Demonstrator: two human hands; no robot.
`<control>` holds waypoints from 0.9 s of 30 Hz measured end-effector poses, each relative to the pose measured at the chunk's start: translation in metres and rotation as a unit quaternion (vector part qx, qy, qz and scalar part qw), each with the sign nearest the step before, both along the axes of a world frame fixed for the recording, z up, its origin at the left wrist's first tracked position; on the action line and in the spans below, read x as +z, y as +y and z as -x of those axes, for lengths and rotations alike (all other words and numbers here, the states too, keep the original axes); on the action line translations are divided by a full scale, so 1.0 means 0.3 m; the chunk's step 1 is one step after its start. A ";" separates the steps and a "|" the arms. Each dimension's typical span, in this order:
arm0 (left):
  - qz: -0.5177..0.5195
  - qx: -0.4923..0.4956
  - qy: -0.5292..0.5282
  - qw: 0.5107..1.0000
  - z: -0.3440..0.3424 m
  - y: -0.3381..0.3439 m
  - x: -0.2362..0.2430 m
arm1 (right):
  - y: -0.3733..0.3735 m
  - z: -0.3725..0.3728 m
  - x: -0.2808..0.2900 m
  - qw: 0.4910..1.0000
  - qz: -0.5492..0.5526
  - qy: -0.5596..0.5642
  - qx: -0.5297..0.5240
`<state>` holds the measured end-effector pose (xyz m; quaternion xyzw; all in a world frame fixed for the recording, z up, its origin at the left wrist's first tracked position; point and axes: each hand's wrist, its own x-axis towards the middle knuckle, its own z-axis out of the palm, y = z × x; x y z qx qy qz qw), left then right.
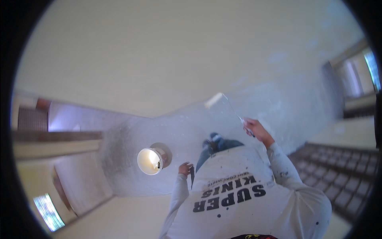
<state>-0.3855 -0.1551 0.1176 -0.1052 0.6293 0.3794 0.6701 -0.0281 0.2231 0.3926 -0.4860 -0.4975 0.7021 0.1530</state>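
Observation:
My right hand (256,130) is closed around the handle of a paint roller (215,100). Its thin wire frame reaches up and left, and the white sleeve is near the line where the pale wall meets the grey floor. My left hand (185,168) hangs low beside my left leg, its fingers curled at a dark, narrow flat piece (192,177) that points down; its kind is unclear. Left of that hand stands a white bucket (140,162) with pale paint inside and a small dark thing at its inner side, too small to name.
A large pale wall (171,55) rises in front of me. Grey, smudged floor (187,125) lies around my feet. Openings with brown frames show on both sides, a bright window (48,212) at the lower left, and a dark gridded panel (338,171) at the right.

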 end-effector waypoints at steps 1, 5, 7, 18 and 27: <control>0.029 0.004 0.007 1.000 0.069 -0.063 -0.045 | -0.061 -0.039 -0.010 0.999 0.024 -0.005 -0.047; 0.110 -0.031 0.041 0.993 0.203 -0.110 -0.158 | -0.199 -0.101 -0.076 0.977 0.056 -0.004 -0.204; 0.136 -0.065 0.048 0.987 0.141 -0.084 -0.179 | -0.197 -0.251 -0.072 0.965 0.051 -0.002 -0.257; -0.017 -0.044 0.078 0.996 0.101 0.436 -0.144 | 0.212 -0.771 -0.264 0.935 0.051 -0.003 -0.352; 0.049 -0.057 0.085 0.994 -0.756 0.720 0.038 | 0.742 -1.115 -0.272 0.950 0.083 -0.049 -0.297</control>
